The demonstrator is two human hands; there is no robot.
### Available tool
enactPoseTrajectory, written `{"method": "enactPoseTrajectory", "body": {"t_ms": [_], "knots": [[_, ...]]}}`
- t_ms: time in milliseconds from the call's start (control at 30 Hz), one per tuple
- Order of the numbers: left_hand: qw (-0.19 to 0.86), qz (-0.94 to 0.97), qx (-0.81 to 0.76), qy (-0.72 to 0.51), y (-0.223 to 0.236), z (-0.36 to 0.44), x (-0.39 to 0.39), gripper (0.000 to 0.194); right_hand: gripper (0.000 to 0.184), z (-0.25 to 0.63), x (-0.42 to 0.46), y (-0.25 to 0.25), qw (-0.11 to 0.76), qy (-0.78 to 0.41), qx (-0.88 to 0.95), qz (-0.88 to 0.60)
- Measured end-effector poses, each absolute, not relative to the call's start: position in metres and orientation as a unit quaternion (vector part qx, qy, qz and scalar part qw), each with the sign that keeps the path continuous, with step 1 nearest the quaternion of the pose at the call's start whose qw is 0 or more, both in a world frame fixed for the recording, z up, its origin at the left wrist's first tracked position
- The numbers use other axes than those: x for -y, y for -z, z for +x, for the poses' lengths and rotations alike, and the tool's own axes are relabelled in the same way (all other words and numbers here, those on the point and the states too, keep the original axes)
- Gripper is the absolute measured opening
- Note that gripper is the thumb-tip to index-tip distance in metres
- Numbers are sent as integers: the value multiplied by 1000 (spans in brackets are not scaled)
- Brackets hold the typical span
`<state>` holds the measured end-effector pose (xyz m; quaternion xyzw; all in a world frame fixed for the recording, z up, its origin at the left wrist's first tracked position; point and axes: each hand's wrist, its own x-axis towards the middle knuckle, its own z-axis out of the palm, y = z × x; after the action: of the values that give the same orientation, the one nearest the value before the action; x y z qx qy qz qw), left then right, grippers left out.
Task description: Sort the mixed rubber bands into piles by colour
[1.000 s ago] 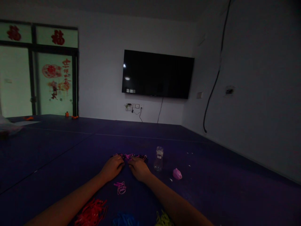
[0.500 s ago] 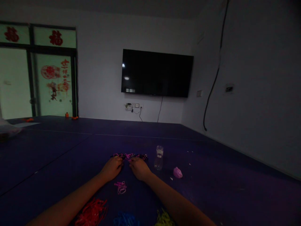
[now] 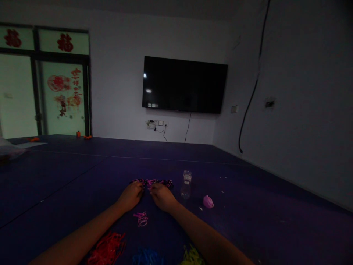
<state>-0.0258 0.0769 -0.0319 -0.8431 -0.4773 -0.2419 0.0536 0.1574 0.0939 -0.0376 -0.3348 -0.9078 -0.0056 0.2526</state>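
Note:
A narrow row of tangled pink and dark bands (image 3: 149, 182) lies across the dark purple surface. At its left part my left hand (image 3: 133, 192) is closed, fingers bent onto the bands. My right hand (image 3: 162, 195) is closed beside the middle, its fingertips pinched on the pink bands. Both hands' fingertips are partly hidden, and the light is dim. Nearer to me, between my forearms, rests a small loose bunch of pink bands (image 3: 141, 219). A clear plastic bottle (image 3: 186, 184) stands just right of my right hand.
Piles of red strands (image 3: 108, 247), blue strands (image 3: 148, 257) and yellow-green strands (image 3: 191, 255) lie along the near edge. A crumpled pink object (image 3: 207, 201) sits right of the bottle, among small white scraps. A television (image 3: 184, 85) hangs on the far wall.
My right hand has shifted very slightly left, toward my left hand, along the bands. The left hand stays almost in place.

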Motion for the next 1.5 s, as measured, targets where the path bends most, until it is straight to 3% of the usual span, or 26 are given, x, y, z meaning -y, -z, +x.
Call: {"method": "enactPoseTrajectory", "body": {"t_ms": [267, 400, 567, 733, 1000, 1233, 1367, 1500], "knots": [[54, -845, 453, 280, 35, -30, -82, 29, 23, 156, -101, 42, 451, -297, 791, -288], [47, -848, 433, 301, 37, -33, -85, 30, 27, 149, -92, 43, 397, -460, 747, -270], [28, -845, 441, 301, 37, -34, -87, 28, 28, 143, -80, 41, 341, -556, 718, -245], [-51, -834, 429, 343, 34, -35, -85, 25, 31, 142, -86, 45, 364, -572, 688, -259], [-323, -775, 406, 362, 26, -42, -84, 23, 39, 144, -106, 55, 436, -494, 650, -379], [-511, -744, 340, 266, 20, -47, -85, 23, 37, 146, -102, 52, 428, -463, 673, -387], [-541, -736, 325, 246, 19, -50, -87, 23, 33, 144, -98, 50, 437, -441, 673, -401], [-477, -701, 391, 358, 25, -46, -86, 27, 29, 142, -96, 51, 435, -405, 692, -409]]}}
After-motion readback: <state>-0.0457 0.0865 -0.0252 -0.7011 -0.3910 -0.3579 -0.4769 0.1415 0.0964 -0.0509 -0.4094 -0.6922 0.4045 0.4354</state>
